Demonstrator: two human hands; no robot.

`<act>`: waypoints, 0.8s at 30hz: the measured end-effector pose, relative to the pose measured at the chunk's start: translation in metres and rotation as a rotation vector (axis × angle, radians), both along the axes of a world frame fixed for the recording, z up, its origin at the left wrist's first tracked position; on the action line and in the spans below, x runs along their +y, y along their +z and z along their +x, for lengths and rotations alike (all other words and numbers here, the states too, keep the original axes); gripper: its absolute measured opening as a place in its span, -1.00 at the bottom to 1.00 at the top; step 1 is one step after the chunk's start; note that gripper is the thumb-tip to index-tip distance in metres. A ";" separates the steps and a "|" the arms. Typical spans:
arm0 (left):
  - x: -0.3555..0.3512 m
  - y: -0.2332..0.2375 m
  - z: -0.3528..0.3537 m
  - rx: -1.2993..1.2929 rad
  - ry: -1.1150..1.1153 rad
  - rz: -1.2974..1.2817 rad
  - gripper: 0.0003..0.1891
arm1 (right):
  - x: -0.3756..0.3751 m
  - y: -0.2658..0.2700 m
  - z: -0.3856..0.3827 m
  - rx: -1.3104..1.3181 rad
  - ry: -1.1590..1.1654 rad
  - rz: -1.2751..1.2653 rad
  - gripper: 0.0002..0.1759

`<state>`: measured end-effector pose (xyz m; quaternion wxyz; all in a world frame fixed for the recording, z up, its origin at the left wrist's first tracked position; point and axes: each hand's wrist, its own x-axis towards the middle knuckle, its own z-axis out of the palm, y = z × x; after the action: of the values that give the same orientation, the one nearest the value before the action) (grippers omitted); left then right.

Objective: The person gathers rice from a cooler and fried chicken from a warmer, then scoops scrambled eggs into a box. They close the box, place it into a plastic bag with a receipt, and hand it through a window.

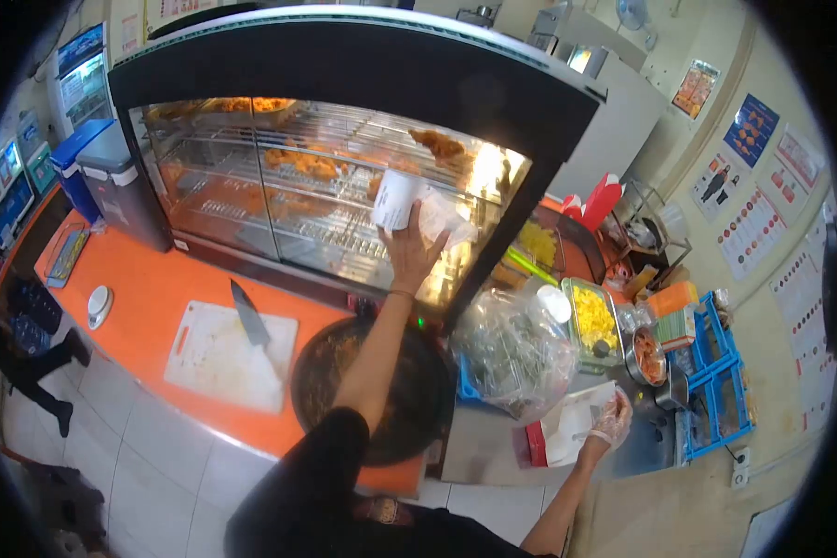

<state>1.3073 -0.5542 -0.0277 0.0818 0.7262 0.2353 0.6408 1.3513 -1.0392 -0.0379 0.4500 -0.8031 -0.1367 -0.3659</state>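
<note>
My left hand (413, 253) reaches up to the glass front of a lit food display case (223, 246), fingers spread against the pane. Beside its fingertips is a white paper label (395, 198) on the glass. Behind the pane, pieces of fried chicken (307, 163) lie on wire racks. My right hand (612, 423), in a clear plastic glove, grips the edge of an opened paper box (567, 430), white inside and red outside. Under my left arm sits a large dark round pan (418, 400) with brown residue.
On the orange counter (139, 302) lie a white cutting board (209, 358) and a knife (248, 314), its blade pointing away. Right of the case are a plastic bag of greens (513, 349), a container of yellow pieces (593, 316) and a blue rack (721, 381).
</note>
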 end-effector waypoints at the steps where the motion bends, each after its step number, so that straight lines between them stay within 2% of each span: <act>1: 0.012 0.002 0.000 0.005 0.028 0.004 -0.12 | 0.020 0.013 -0.008 -0.024 0.003 0.011 -0.75; 3: 0.024 -0.002 -0.003 -0.066 0.016 0.044 -0.21 | 0.063 0.032 -0.022 0.006 0.136 0.130 -0.78; 6: 0.040 0.000 -0.010 -0.077 0.034 0.074 -0.27 | 0.097 0.019 -0.010 0.059 0.238 0.149 -0.80; 8: 0.056 -0.003 -0.020 -0.062 0.029 0.072 -0.28 | 0.139 0.045 -0.038 0.130 0.308 0.131 -0.81; 11: 0.096 -0.011 -0.040 -0.084 0.049 0.045 -0.28 | 0.187 0.062 -0.068 0.200 0.521 -0.042 -0.82; 13: 0.129 -0.017 -0.062 -0.026 0.065 0.014 -0.27 | 0.212 0.054 -0.072 0.184 0.652 -0.092 -0.81; 15: 0.154 -0.009 -0.092 -0.009 0.202 0.002 -0.27 | 0.244 0.048 -0.072 0.151 0.722 -0.073 -0.81; 16: 0.163 -0.002 -0.108 -0.103 0.227 -0.043 -0.38 | 0.264 0.050 -0.075 0.104 0.778 -0.075 -0.80; 17: 0.172 0.001 -0.132 0.022 0.258 -0.068 -0.41 | 0.280 0.050 -0.075 0.059 0.835 -0.076 -0.79; 18: 0.172 0.006 -0.156 0.147 0.294 -0.094 -0.44 | 0.296 0.041 -0.065 0.058 0.838 -0.067 -0.79; 21: 0.146 0.004 -0.211 0.136 0.265 0.068 -0.48 | 0.368 0.013 -0.020 -0.258 0.690 -0.162 -0.71; 23: 0.110 -0.007 -0.260 0.176 0.243 0.010 -0.50 | 0.408 0.046 -0.011 -0.486 0.570 -0.260 -0.59; 24: 0.095 -0.017 -0.285 0.086 0.144 -0.027 -0.52 | 0.424 0.046 -0.002 -0.530 0.454 -0.539 -0.53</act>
<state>1.0228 -0.4588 -0.0449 0.0350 0.7330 0.2990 0.6100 1.3489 -0.6156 0.0077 0.2426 -0.7198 -0.5111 -0.4022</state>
